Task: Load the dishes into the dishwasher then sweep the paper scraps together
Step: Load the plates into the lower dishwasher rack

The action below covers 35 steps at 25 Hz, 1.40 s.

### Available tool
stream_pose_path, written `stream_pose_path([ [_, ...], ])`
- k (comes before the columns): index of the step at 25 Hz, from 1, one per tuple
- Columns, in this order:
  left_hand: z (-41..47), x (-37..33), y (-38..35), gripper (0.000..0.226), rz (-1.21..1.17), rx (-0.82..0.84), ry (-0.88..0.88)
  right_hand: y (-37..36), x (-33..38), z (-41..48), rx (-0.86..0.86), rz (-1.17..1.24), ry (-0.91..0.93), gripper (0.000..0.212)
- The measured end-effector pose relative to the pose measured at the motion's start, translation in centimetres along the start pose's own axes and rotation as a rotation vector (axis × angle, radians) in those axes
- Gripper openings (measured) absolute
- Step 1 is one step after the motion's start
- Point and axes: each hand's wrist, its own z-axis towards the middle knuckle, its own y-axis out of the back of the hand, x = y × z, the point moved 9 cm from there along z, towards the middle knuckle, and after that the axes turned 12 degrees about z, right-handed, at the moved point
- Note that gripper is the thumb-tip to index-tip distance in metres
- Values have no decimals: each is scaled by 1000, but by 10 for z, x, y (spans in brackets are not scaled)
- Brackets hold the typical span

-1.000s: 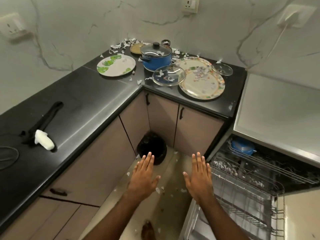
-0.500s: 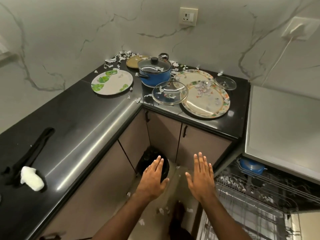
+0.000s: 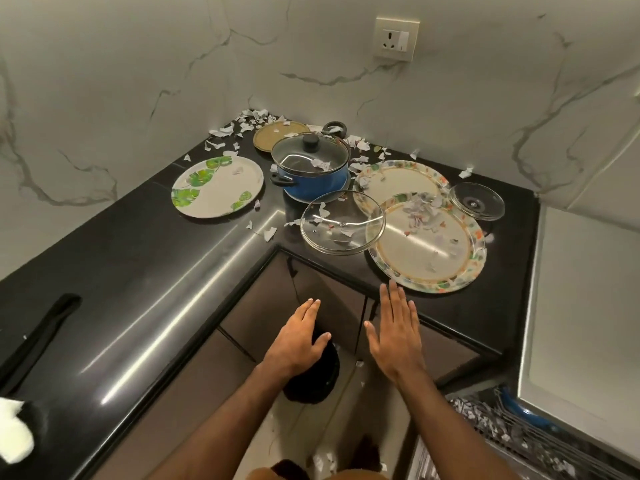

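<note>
On the black corner counter [image 3: 138,271] stand a blue pot [image 3: 313,180] with a glass lid, a leaf-patterned plate [image 3: 218,187], a small tan plate [image 3: 278,135], two floral-rimmed plates [image 3: 427,247] [image 3: 398,178] and two loose glass lids [image 3: 341,223] [image 3: 476,201]. Paper scraps [image 3: 249,123] lie over the corner and on the dishes. My left hand [image 3: 298,339] and my right hand [image 3: 394,334] hover flat with straight fingers just in front of the counter edge, holding nothing. The open dishwasher rack [image 3: 502,427] shows at the lower right with a blue dish inside.
A black-handled brush with a white pad [image 3: 14,434] lies on the left counter. A black bin [image 3: 311,382] stands on the floor in the corner below my hands, with scraps around it. A wall socket [image 3: 396,39] is above the dishes. A pale appliance top [image 3: 585,306] is on the right.
My view has come closer to the counter and tilted up. Both hands have risen forward toward the counter edge, still flat and holding nothing. The dishwasher has slid toward the lower right corner.
</note>
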Motion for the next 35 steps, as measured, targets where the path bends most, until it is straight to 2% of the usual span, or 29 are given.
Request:
stream_pose_path([
  [6, 42, 19, 10, 76, -72, 31, 24, -7, 16, 50, -41, 48, 103, 81],
  [8, 60, 31, 18, 67, -101, 48, 15, -4, 18, 63, -123, 112, 72, 68],
  [10, 75, 37, 25, 54, -125, 86, -30, 11, 15, 72, -282, 153, -9, 49],
  [12, 91, 40, 30, 44, -124, 138, -87, 35, -8, 74, -518, 211, -273, 38],
  [14, 107, 40, 36, 38, -119, 204, -152, 50, -48, 63, -740, 371, -678, 42],
  [16, 121, 36, 41, 34, -101, 265, -222, 46, -76, 52, -847, 585, -1005, 49],
  [18, 135, 30, 42, 33, -94, 308, -293, 41, -87, 50, -906, 737, -1179, 55],
  [21, 146, 17, 45, 32, -141, 334, -346, 30, -104, 46, -900, 794, -1323, 53],
  [25, 151, -9, 40, 28, -207, 404, -375, 23, -124, 44, -839, 852, -1290, 39],
  [28, 150, -30, 32, 30, -233, 445, -384, 27, -122, 43, -859, 933, -1220, 28],
  [35, 166, -70, 31, 47, -338, 339, -303, 37, -133, 13, -759, 1016, -1142, 28],
])
